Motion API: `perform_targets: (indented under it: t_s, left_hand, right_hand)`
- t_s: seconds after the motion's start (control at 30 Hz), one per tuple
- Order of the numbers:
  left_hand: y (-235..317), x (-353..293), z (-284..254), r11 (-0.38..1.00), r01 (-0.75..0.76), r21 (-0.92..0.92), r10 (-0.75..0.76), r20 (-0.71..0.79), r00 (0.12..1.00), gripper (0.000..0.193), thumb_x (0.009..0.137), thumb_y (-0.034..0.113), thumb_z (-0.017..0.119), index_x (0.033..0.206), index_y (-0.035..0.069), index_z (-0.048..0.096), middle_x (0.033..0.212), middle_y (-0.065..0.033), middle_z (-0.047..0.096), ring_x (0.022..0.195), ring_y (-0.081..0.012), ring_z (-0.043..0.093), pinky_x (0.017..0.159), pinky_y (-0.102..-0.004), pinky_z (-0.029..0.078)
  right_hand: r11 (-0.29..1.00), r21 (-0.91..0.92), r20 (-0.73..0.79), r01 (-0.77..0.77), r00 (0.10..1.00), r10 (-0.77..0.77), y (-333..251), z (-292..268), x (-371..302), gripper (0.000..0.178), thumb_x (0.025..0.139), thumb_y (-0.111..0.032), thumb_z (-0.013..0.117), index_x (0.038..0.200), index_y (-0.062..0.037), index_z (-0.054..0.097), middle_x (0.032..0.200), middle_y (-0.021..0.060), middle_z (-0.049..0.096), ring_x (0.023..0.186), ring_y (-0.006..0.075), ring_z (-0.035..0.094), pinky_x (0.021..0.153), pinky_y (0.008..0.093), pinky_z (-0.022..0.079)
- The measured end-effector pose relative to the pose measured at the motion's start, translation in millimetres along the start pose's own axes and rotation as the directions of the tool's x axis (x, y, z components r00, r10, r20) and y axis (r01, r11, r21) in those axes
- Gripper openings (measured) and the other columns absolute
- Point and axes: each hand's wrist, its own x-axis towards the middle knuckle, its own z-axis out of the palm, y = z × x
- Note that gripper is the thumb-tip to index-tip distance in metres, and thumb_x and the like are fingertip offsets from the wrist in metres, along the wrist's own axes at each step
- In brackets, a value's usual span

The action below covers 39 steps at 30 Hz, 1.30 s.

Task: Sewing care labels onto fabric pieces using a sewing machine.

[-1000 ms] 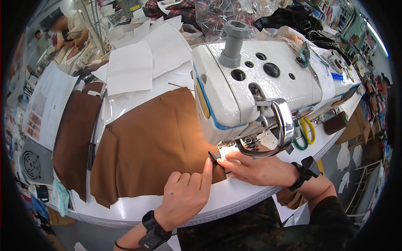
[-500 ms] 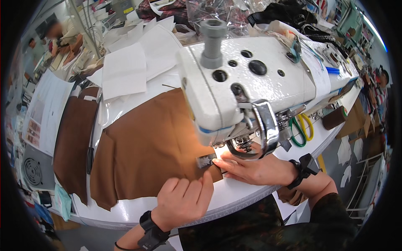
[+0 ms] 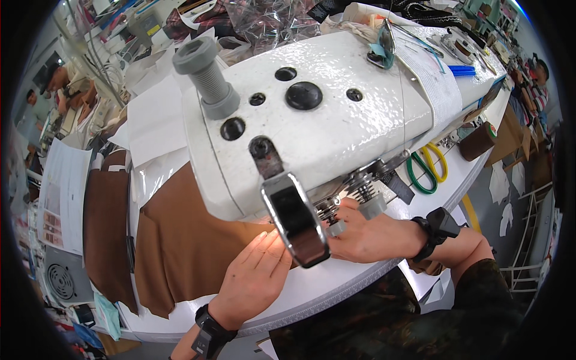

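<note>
Brown fabric (image 3: pixel 186 240) lies on the white table, its right end running under the head of a white sewing machine (image 3: pixel 336 138). My left hand (image 3: pixel 255 279) rests on the fabric's near right part, fingers stretched out side by side and pointing under the machine head. On the other side of the needle area is my right hand (image 3: pixel 375 235); its fingertips are hidden behind the machine's thread tension knobs (image 3: pixel 366 201) and shiny lever (image 3: pixel 294 219). The machine also covers the needle and presser foot. Light falls on my left fingertips.
Green and yellow-handled scissors (image 3: pixel 429 168) and a brown thread spool (image 3: pixel 478 141) sit right of the machine. Dark brown fabric (image 3: pixel 108 234) and a printed sheet (image 3: pixel 63 195) lie at left. White pieces (image 3: pixel 156 123) are behind. Other people (image 3: pixel 66 87) are at far left.
My view has moved closer over the machine, which now hides the small dark label by the needle. My left hand went from curled to stretched out, its fingers nearer the needle area.
</note>
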Motion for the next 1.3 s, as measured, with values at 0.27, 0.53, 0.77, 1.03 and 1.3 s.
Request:
perform_targets:
  t_s: [0.27,0.53,0.77,1.03,1.3]
  left_hand:
    - [-8.3,-5.6,12.6,0.985,0.034,-0.167,-0.051,-0.103,0.993,0.038,0.079,-0.009,0.071,0.117,-0.003,0.077,0.122,-0.0142,0.073,0.108,-0.0287,0.076,0.095,-0.0374,0.064]
    - [-14.6,0.8,11.4,0.981,0.035,-0.193,-0.057,-0.112,0.992,0.046,0.075,-0.009,0.069,0.119,-0.004,0.076,0.12,-0.016,0.072,0.11,-0.0331,0.073,0.101,-0.0435,0.059]
    - [-23.2,-1.2,14.2,0.966,0.076,-0.245,-0.092,-0.051,0.994,0.047,0.075,-0.008,0.067,0.122,-0.004,0.073,0.116,-0.0152,0.07,0.113,-0.0336,0.066,0.101,-0.0465,0.055]
    - [-26.6,-0.9,13.3,0.968,0.059,-0.244,-0.068,-0.028,0.997,0.046,0.077,-0.009,0.066,0.122,-0.005,0.071,0.115,-0.015,0.066,0.109,-0.0333,0.064,0.096,-0.0471,0.052]
    - [-30.4,-2.3,14.2,0.963,0.057,-0.262,-0.066,-0.026,0.997,0.05,0.078,-0.011,0.064,0.127,-0.005,0.069,0.116,-0.0163,0.066,0.109,-0.0338,0.064,0.094,-0.046,0.052]
  right_hand:
    - [0.99,-0.111,-0.031,0.084,0.996,-0.088,1.2,4.9,-1.7,0.028,0.098,-0.027,0.068,0.112,-0.003,0.069,0.102,0.0057,0.061,0.098,0.0211,0.056,0.08,0.0338,0.046]
    - [0.997,-0.081,-0.126,0.014,0.992,-0.025,1.9,18.5,-0.7,0.024,0.095,-0.027,0.071,0.104,-0.0055,0.07,0.097,0.0043,0.06,0.099,0.0206,0.057,0.08,0.0342,0.047]
    - [0.995,-0.094,-0.069,0.021,0.997,-0.028,11.1,17.4,3.4,0.028,0.09,-0.029,0.075,0.078,-0.0079,0.06,0.102,0.0063,0.059,0.101,0.022,0.057,0.084,0.0353,0.048]
    - [0.989,-0.144,-0.033,0.019,0.999,-0.024,7.6,6.6,6.9,0.031,0.09,-0.028,0.075,0.076,-0.0069,0.059,0.101,0.008,0.058,0.101,0.0233,0.056,0.086,0.0363,0.048]
    - [0.991,-0.134,-0.029,0.006,1.0,-0.01,7.4,4.4,9.3,0.031,0.091,-0.03,0.075,0.077,-0.0059,0.061,0.104,0.0101,0.059,0.107,0.0249,0.058,0.09,0.0376,0.048]
